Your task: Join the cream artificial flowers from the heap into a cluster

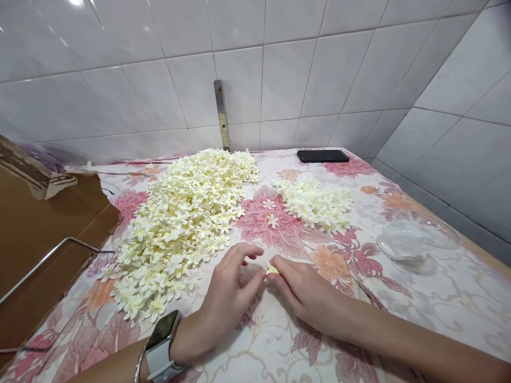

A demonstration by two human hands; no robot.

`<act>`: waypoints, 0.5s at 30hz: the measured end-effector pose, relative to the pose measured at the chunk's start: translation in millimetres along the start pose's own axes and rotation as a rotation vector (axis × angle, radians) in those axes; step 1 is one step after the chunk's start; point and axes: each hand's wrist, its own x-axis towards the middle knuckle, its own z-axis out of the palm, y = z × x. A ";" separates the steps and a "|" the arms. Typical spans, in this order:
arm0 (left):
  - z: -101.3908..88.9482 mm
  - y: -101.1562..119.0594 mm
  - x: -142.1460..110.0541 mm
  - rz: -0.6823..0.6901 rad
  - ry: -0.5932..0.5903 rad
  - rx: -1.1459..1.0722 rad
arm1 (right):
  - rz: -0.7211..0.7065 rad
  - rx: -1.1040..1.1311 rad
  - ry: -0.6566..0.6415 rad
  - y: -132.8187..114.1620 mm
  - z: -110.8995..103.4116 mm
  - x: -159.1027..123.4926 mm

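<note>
Between the thumb and fingers of my right hand point(307, 290) is a small pale-yellow flower point(272, 269), partly hidden by the fingertips. My left hand point(231, 284) faces it from the other side, thumb tip close to the flower and index finger raised apart from the thumb. Whether the left thumb touches the flower I cannot tell. A large heap of cream-yellow flowers point(187, 213) spreads beyond and left of my left hand. A smaller pile of whiter flowers point(319, 205) lies beyond my right hand, and two single flowers point(273, 221) rest between the piles.
A floral tablecloth point(431, 308) covers the table. At the back lies a black phone point(322, 156); a clear dish point(415, 236) with whitish contents stands at the right. A cardboard box point(48, 234) with a bent metal wire point(35, 268) fills the left edge. Tiled walls border the table.
</note>
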 end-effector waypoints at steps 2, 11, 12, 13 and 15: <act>0.8 0.2 0.6 -0.077 0.012 -0.029 | 0.029 0.009 0.040 0.0 -1.7 3.8; 2.2 -1.9 6.0 -0.271 -0.018 -0.234 | 0.021 0.168 0.093 10.2 -11.7 6.6; 2.1 -2.2 6.2 -0.280 -0.020 -0.250 | 0.019 0.159 0.099 11.4 -11.0 7.1; 2.1 -2.5 6.3 -0.286 -0.020 -0.265 | 0.012 0.141 0.103 12.1 -10.4 7.6; 1.8 -2.8 6.2 -0.295 -0.025 -0.283 | 0.007 0.117 0.106 12.0 -10.3 8.4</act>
